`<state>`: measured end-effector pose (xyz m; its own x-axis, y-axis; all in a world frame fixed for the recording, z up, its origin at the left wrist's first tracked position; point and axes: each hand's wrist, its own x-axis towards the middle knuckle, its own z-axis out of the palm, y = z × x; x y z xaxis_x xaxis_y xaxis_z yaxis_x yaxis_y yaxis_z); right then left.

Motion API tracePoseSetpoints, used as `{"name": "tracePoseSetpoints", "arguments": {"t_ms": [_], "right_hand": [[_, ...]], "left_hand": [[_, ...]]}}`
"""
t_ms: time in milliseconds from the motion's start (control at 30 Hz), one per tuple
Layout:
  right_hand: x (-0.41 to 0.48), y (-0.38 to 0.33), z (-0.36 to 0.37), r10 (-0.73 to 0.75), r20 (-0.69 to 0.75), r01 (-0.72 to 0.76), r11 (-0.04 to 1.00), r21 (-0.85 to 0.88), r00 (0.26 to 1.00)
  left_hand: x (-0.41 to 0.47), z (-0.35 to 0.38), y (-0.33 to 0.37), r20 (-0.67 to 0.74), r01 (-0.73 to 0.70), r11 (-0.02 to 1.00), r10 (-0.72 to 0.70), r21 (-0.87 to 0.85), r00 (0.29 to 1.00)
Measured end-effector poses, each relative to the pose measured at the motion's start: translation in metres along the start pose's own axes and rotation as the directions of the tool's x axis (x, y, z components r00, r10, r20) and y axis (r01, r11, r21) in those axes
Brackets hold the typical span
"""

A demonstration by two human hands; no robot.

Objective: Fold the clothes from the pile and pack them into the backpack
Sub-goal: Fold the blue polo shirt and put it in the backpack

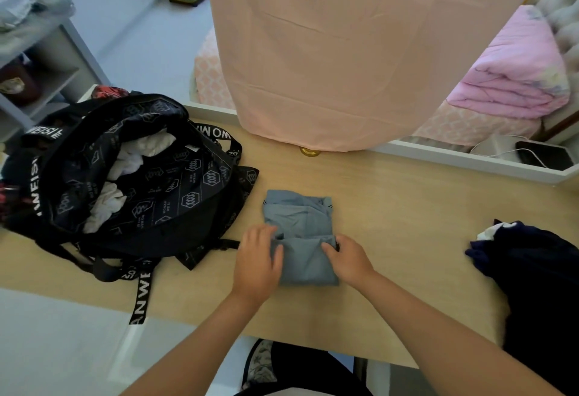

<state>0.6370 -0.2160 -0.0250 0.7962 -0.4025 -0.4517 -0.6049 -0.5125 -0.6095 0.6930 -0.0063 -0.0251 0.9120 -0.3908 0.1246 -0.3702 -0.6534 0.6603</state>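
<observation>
Bare forearms [438, 317] (dark clothing [308, 367] below)

Bare forearms reach forward; left hand [258, 262] and right hand [347, 259] sit close together, palms down, fingers curled over the edges of a folded grey-blue garment [302, 265].

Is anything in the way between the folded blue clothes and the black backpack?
No, nothing I can see. The left hand and right hand hold the folded blue garment, and only bare table lies between it and the backpack to the left. The backpack is open, with white clothes already inside.
</observation>
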Motion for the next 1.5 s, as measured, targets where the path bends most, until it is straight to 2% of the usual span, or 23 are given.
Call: {"name": "tracePoseSetpoints", "arguments": {"t_ms": [33,67,100,167,267,300,333,367,400,433,467,533,700,767,900,967,1067,1167,1233,1300,1367,1433,1500], "right_hand": [[0.007,0.0,0.004,0.021,-0.028,-0.023,0.998,-0.052,0.999],[0.012,0.0,0.007,0.038,-0.063,-0.044,0.994,-0.096,0.997],[0.018,0.001,0.01,0.064,-0.097,-0.075,0.991,-0.115,0.993],[0.025,-0.001,0.015,0.14,-0.148,-0.149,0.987,-0.053,0.979],[0.026,-0.007,0.019,0.218,-0.219,-0.216,0.976,0.033,0.951],[0.023,-0.007,0.02,0.119,-0.287,-0.145,0.987,-0.068,0.951],[0.02,-0.003,0.019,-0.083,-0.35,-0.004,0.97,-0.242,0.933],[0.016,0.003,0.017,-0.33,-0.327,0.17,0.885,-0.433,0.886],[0.014,0.012,0.015,-0.548,-0.216,0.351,0.742,-0.572,0.808],[0.014,0.022,0.013,-0.674,-0.049,0.499,0.592,-0.632,0.737],[0.014,0.029,0.011,-0.709,0.11,0.598,0.489,-0.635,0.697],[0.016,0.039,0.014,-0.618,0.309,0.643,0.439,-0.627,0.723],[0.03,0.019,0.008,-0.375,0.39,0.541,0.585,-0.604,0.841],[0.034,0.007,0.0,-0.388,0.339,0.514,0.689,-0.512,0.857],[0.044,-0.015,-0.025,-0.273,0.282,0.361,0.871,-0.335,0.92],[0.051,-0.02,-0.035,-0.167,0.291,0.242,0.939,-0.243,0.942],[0.057,-0.021,-0.04,-0.045,0.187,0.059,0.995,-0.074,0.981],[0.064,-0.018,-0.029,0.047,0.047,-0.044,0.997,-0.061,0.998],[0.069,-0.018,-0.023,0.113,-0.02,-0.114,0.991,-0.064,0.993],[0.071,-0.018,-0.019,0.153,-0.083,-0.157,0.987,-0.036,0.985],[0.07,-0.02,-0.017,0.171,-0.146,-0.176,0.984,-0.024,0.974],[0.067,-0.024,-0.015,0.161,-0.184,-0.175,0.983,-0.061,0.97],[0.064,-0.028,-0.013,-0.005,-0.256,-0.061,0.966,-0.252,0.967]], "left_hand": [[-0.003,0.003,0.004,0.014,-0.215,0.973,0.214,0.08,0.977],[-0.006,0.009,0.005,0.114,-0.396,0.909,0.383,0.131,0.916],[-0.009,0.017,0.003,0.245,-0.513,0.841,0.468,0.173,0.849],[-0.014,0.034,-0.011,0.447,-0.566,0.777,0.417,0.276,0.791],[-0.012,0.043,-0.03,0.503,-0.426,0.831,0.213,0.357,0.838],[-0.01,0.045,-0.033,0.497,-0.408,0.841,0.2,0.355,0.844],[-0.008,0.046,-0.035,0.497,-0.403,0.845,0.197,0.351,0.845],[-0.005,0.047,-0.036,0.502,-0.404,0.847,0.196,0.346,0.842],[-0.002,0.048,-0.038,0.513,-0.402,0.85,0.19,0.341,0.837],[0.001,0.049,-0.04,0.523,-0.397,0.856,0.184,0.331,0.832],[0.004,0.049,-0.042,0.527,-0.394,0.859,0.181,0.326,0.83],[0.01,0.048,-0.044,0.526,-0.4,0.85,0.179,0.344,0.832],[0.021,0.044,-0.041,0.537,-0.421,0.829,0.181,0.367,0.824],[0.026,0.04,-0.043,0.523,-0.394,0.872,0.2,0.29,0.828],[0.038,0.019,-0.038,0.43,-0.028,1.0,0.028,-0.007,0.902],[0.048,0.007,-0.031,0.413,0.115,0.991,-0.075,-0.074,0.908],[0.063,0.004,-0.026,0.43,0.325,0.929,-0.224,-0.176,0.874],[0.076,0.013,-0.018,0.303,0.432,0.887,-0.371,-0.163,0.878],[0.079,0.019,-0.007,0.136,0.383,0.914,-0.366,-0.131,0.921],[0.078,0.024,0.005,0.021,0.045,0.996,-0.047,0.077,0.999],[0.075,0.034,0.007,0.218,-0.301,0.922,0.251,0.243,0.943],[0.072,0.044,0.002,0.467,-0.354,0.888,0.19,0.294,0.864],[0.075,0.052,-0.005,0.556,-0.286,0.902,0.064,0.323,0.829]]}}
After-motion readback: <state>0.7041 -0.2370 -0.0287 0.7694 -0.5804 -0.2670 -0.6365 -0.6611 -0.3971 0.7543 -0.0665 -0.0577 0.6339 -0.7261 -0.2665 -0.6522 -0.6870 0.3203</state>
